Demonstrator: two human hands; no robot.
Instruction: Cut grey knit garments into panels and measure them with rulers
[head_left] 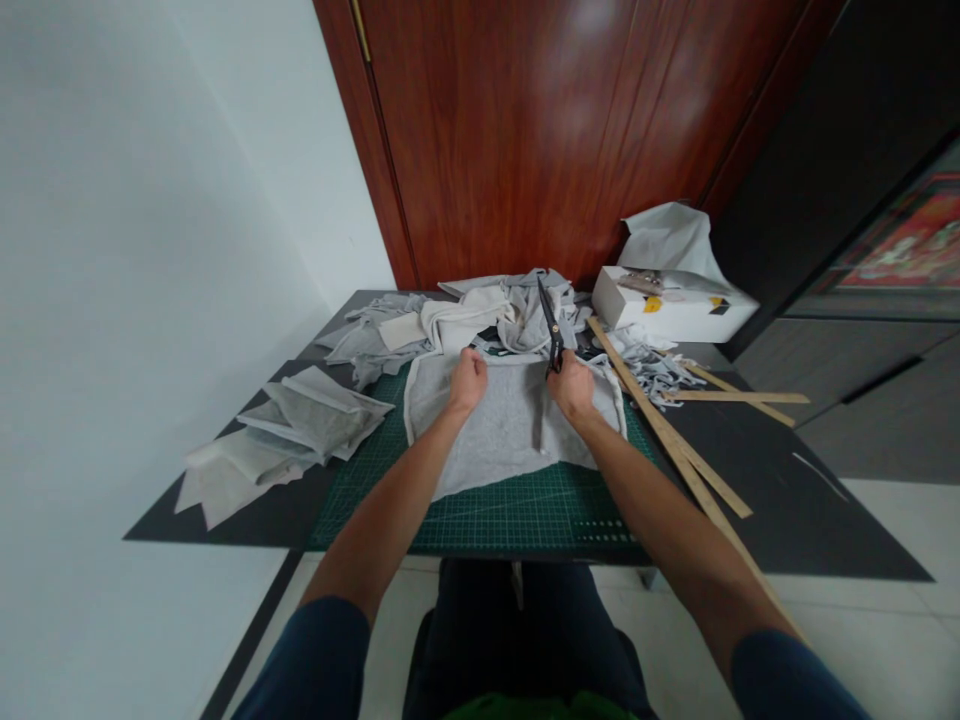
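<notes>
A light grey piece of fabric (502,430) with a pale thick edge lies spread over the green cutting mat (517,515). My left hand (469,381) is closed on the fabric's far edge, left of its middle. Black scissors (553,328) are in my right hand (571,388), blades pointing away from me and up. That hand rests at the same far edge, to the right; whether its fingers also pinch the cloth is hidden. A thin pale strip (541,432) hangs down over the fabric below the scissors.
Crumpled grey cloth (525,312) is heaped behind the mat. Folded fabric pieces (311,412) lie at the left. To the right are long wooden rulers (675,452), a tangle of cloth strips (652,370) and a white box (667,308). A wooden door (517,140) stands behind the table.
</notes>
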